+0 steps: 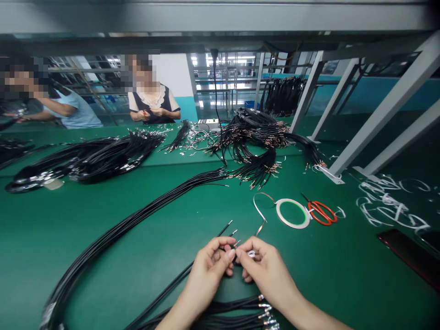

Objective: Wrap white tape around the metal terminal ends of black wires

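Both hands, left hand (209, 259) and right hand (263, 266), pinch thin black wires (225, 228) together. A tape roll (293, 213) (orange scissors (321, 211) touching it) lies at one o'clock.

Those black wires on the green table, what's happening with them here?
A person's left hand and right hand meet over the green table, pinching a few thin black wires together with a strip of white tape that runs from the tape roll. Orange-handled scissors lie beside the roll. Big bundles of black cables are spread across the table, and two other people work at the far side.
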Available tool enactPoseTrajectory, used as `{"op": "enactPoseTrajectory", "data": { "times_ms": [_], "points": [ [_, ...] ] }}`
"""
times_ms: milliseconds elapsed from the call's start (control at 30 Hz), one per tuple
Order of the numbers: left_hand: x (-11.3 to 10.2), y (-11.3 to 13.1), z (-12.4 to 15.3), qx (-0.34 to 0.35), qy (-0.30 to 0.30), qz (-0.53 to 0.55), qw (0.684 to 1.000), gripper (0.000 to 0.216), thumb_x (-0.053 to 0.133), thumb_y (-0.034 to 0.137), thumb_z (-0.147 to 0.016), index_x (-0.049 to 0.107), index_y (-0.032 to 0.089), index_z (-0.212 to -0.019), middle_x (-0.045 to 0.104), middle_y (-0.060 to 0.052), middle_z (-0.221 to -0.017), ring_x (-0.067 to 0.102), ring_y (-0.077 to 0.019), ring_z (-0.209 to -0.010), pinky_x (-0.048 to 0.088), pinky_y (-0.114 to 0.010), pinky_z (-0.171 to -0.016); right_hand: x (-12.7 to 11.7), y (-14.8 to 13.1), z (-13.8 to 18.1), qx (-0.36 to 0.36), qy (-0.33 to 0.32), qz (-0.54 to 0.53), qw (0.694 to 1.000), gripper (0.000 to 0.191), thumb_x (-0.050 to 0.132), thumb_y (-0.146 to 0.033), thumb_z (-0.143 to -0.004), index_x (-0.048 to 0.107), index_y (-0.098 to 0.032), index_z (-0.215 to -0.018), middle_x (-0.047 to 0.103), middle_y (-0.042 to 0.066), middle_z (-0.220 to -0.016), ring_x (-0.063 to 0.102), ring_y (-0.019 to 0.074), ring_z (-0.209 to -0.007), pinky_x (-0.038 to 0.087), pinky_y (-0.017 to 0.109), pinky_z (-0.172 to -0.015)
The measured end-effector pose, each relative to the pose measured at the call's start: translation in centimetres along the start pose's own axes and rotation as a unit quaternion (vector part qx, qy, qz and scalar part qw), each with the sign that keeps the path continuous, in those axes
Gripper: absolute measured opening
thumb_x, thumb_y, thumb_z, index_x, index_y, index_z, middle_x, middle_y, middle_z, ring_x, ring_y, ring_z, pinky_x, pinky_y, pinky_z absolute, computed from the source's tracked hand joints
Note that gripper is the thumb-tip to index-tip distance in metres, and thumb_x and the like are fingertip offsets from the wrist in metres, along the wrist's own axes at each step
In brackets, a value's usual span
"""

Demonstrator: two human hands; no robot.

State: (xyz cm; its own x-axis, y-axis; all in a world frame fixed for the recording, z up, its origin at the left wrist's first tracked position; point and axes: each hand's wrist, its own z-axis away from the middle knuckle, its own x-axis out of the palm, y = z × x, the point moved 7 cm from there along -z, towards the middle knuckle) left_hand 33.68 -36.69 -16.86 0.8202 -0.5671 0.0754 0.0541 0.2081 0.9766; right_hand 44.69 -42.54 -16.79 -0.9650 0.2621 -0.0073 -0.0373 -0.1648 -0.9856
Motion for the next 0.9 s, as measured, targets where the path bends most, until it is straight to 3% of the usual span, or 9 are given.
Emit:
{"op": "enactPoseTrajectory", "data": {
  "times_ms": [133, 300, 467, 900],
  "points": [
    [-0.58, -0.41, 0.03, 0.005, 0.030, -0.010, 0.999, 0.022, 0.067, 0.030, -0.077, 0.063, 0.014, -0.092, 0.062, -0.002, -0.073, 0.060, -0.0123, -0.064, 0.049, -0.023, -0.063, -0.04, -0.34, -0.01, -0.001, 0.000, 0.005, 1.000, 0.030, 0.057, -0.044, -0.082, 0.058, -0.015, -0.075, 0.056, -0.001, -0.058, 0.051, 0.0101, -0.046, 0.043, 0.019, -0.044],
    [-0.73, -0.66, 0.29, -0.010, 0.071, -0.062, 0.995, 0.020, 0.065, 0.032, -0.078, 0.064, 0.013, -0.085, 0.066, -0.005, -0.074, 0.064, -0.0155, -0.065, 0.051, -0.025, -0.061, -0.21, -0.68, 0.04, -0.004, 0.012, 0.041, 0.999, 0.025, 0.057, -0.038, -0.082, 0.059, -0.015, -0.073, 0.051, -0.003, -0.051, 0.046, 0.0092, -0.043, 0.037, 0.018, -0.041],
    [-0.46, -0.61, 0.54, -0.018, 0.065, -0.055, 0.996, 0.021, 0.063, 0.033, -0.079, 0.063, 0.013, -0.085, 0.067, -0.005, -0.070, 0.064, -0.0154, -0.063, 0.052, -0.025, -0.060, -0.44, -0.89, 0.10, -0.014, 0.018, 0.066, 0.998, 0.019, 0.057, -0.031, -0.082, 0.060, -0.014, -0.072, 0.052, -0.003, -0.052, 0.044, 0.0086, -0.045, 0.033, 0.018, -0.042],
    [-0.02, -0.49, 0.61, -0.053, 0.038, 0.015, 0.998, 0.031, 0.069, 0.040, -0.072, 0.062, 0.010, -0.075, 0.065, -0.003, -0.053, 0.060, -0.0121, -0.048, 0.049, -0.021, -0.051, -0.49, -0.78, 0.10, -0.049, 0.007, 0.051, 0.997, 0.018, 0.056, -0.028, -0.085, 0.060, -0.015, -0.073, 0.061, 0.001, -0.065, 0.052, 0.0123, -0.057, 0.040, 0.023, -0.054]
  ]
}}
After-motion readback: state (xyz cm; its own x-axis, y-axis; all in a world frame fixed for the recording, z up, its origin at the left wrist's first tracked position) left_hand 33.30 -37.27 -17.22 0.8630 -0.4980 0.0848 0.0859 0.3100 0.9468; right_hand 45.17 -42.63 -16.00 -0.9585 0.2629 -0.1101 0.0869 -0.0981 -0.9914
